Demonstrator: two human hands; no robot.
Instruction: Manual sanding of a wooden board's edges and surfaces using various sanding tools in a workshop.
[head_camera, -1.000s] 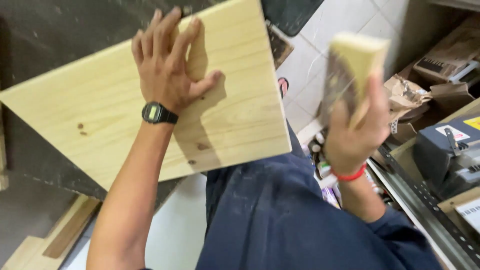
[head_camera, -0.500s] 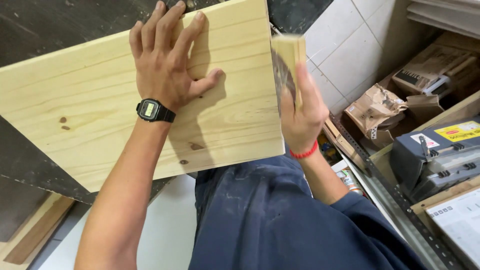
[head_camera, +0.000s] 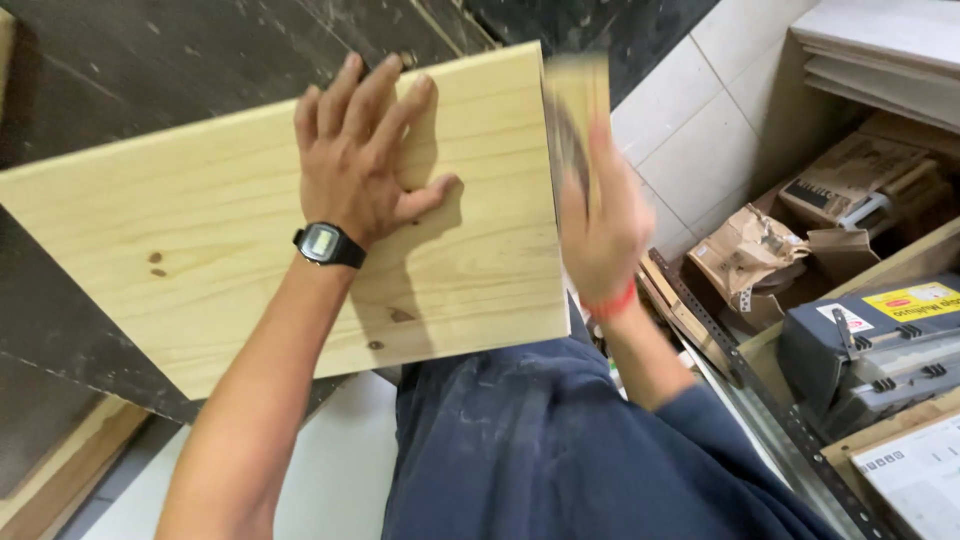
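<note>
Your left hand (head_camera: 365, 165) lies flat, fingers spread wide, pressing the pale pine board (head_camera: 200, 240) onto the dark worktop (head_camera: 150, 60) near the board's far right corner, while your right hand (head_camera: 605, 235), blurred, grips a sanding block (head_camera: 578, 100) held against the board's right edge.

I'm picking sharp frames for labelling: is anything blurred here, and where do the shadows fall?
Head view: the right hand and its sanding block are motion-blurred; the left hand, wristwatch and pine board are sharp; the left hand and forearm cast a soft shadow rightward on the board.
</note>
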